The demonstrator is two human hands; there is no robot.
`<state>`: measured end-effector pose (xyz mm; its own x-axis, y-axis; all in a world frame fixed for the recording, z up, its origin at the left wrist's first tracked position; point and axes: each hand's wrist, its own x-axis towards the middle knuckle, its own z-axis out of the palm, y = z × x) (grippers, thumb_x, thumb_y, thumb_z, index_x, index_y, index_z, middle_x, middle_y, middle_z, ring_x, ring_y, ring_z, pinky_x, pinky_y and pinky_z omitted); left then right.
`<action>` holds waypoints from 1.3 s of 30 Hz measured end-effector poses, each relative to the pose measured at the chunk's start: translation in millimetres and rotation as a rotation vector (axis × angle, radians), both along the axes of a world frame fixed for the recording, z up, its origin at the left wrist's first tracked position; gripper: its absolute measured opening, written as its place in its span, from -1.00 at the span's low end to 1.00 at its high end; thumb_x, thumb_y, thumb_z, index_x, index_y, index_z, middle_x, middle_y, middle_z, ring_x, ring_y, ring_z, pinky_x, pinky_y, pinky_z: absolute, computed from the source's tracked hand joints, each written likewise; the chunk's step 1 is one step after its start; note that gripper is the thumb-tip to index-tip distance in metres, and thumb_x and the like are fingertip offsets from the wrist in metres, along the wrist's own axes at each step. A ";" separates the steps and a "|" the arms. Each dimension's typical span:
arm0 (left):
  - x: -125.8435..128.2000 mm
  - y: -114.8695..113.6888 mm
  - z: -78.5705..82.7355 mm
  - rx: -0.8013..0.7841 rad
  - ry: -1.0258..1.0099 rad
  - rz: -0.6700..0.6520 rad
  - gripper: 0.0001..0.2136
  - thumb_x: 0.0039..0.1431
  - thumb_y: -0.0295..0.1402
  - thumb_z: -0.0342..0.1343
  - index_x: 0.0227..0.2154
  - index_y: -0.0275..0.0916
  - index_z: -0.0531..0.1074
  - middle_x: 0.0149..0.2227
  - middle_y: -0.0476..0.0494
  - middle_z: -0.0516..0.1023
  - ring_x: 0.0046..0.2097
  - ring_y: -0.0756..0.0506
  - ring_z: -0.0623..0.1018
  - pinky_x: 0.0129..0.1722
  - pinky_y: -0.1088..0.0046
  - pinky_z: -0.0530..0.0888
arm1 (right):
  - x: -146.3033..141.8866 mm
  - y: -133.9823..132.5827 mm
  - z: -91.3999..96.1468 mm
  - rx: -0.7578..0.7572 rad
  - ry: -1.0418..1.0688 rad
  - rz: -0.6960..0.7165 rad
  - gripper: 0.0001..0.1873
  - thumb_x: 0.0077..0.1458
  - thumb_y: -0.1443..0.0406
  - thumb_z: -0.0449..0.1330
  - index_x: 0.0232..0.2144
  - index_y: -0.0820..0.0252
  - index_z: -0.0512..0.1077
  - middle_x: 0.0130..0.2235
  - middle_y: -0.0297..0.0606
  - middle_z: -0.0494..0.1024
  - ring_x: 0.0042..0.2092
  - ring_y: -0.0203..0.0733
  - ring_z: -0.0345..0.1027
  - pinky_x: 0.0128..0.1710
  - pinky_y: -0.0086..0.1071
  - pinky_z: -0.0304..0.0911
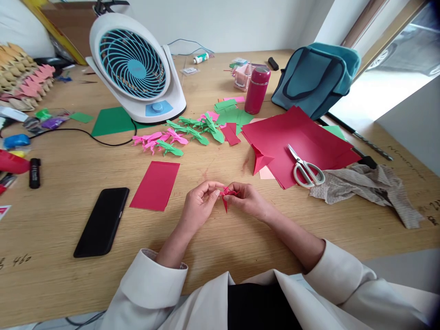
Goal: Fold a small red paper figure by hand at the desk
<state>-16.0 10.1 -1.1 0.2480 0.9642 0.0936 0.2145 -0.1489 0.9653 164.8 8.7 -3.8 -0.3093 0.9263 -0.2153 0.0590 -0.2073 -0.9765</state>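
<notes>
My left hand point(200, 202) and my right hand point(248, 198) meet just above the wooden table point(240, 243), both pinching a small folded red paper piece point(227, 196) between their fingertips. A red paper rectangle point(155, 184) lies flat to the left of my hands. A stack of red paper sheets point(292, 137) lies to the right, with white-handled scissors point(305, 168) on top. A row of finished pink and green folded paper figures point(178, 135) lies farther back.
A black phone point(102, 221) lies at the left. A white and blue fan point(135, 66) stands at the back with its cable across the table. A red bottle point(257, 89), a teal bag point(314, 78) and a crumpled cloth point(371, 187) are on the right.
</notes>
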 end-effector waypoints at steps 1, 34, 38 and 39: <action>0.6 -0.1 1.3 -0.004 -0.008 0.000 -0.83 0.25 -0.32 0.09 -0.19 -0.25 0.52 -0.25 -0.11 0.62 -0.22 -0.05 0.59 -0.17 0.44 0.48 | -0.1 0.0 0.5 0.004 0.000 -0.002 -0.71 -0.04 0.12 0.32 -0.42 0.23 0.43 -0.49 -0.39 0.42 -0.46 -0.35 0.16 -0.48 -0.45 0.02; 3.5 -8.3 5.2 0.770 0.602 -0.037 -0.91 0.27 -0.46 0.07 -0.26 -0.16 0.44 -0.25 -0.09 0.59 -0.20 -0.11 0.51 -0.11 0.31 0.37 | -1.3 -1.7 2.7 -0.373 0.527 -0.126 -0.69 -0.17 0.19 0.48 -0.49 0.22 0.45 -0.57 -0.44 0.39 -0.51 -0.40 0.21 -0.39 -0.46 0.25; 3.1 -8.4 8.5 0.804 0.616 -0.064 -0.90 0.28 -0.47 0.06 -0.28 -0.16 0.45 -0.26 -0.09 0.60 -0.23 -0.11 0.48 -0.16 0.31 0.34 | -1.2 -1.6 4.0 -0.365 0.528 -0.115 -0.67 -0.18 0.18 0.48 -0.50 0.23 0.44 -0.57 -0.44 0.39 -0.50 -0.41 0.21 -0.40 -0.48 0.23; 3.2 -8.3 9.1 0.813 0.619 -0.069 -0.90 0.28 -0.47 0.06 -0.29 -0.16 0.45 -0.26 -0.09 0.60 -0.24 -0.10 0.48 -0.16 0.31 0.33 | -1.2 -1.5 4.3 -0.363 0.529 -0.112 -0.67 -0.18 0.18 0.48 -0.50 0.23 0.44 -0.57 -0.44 0.38 -0.50 -0.40 0.21 -0.40 -0.48 0.22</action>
<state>-12.8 1.8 8.0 0.5278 0.6477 0.5495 0.6069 -0.7402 0.2895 163.6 7.1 0.5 -0.3654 0.8561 -0.3655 -0.4518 -0.5064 -0.7345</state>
